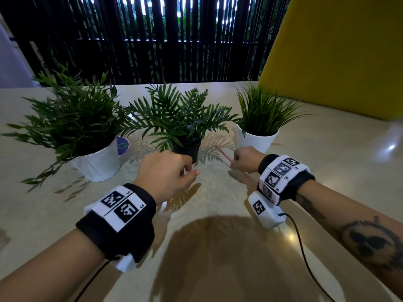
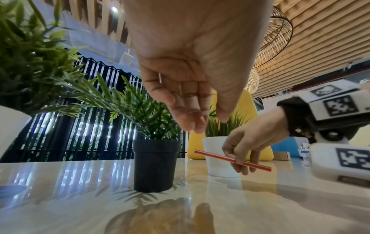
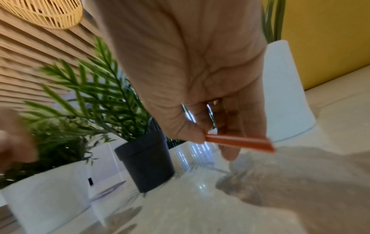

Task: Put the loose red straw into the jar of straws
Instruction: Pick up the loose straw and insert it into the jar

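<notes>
Your right hand [image 2: 248, 148] pinches the thin red plastic straw [image 2: 232, 160] clear of the glossy beige table [image 1: 218, 236], right of the black plastic plant pot [image 1: 187, 149]; your left hand [image 1: 168, 173] hangs loosely curled, empty. Pick-up looks done; no jar shows, so find it next.

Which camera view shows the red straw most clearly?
The left wrist view: the whole red straw shows sharply, pinched by the right hand above the table. The head view shows only a thin line; the right wrist view, one blurred end.
</notes>
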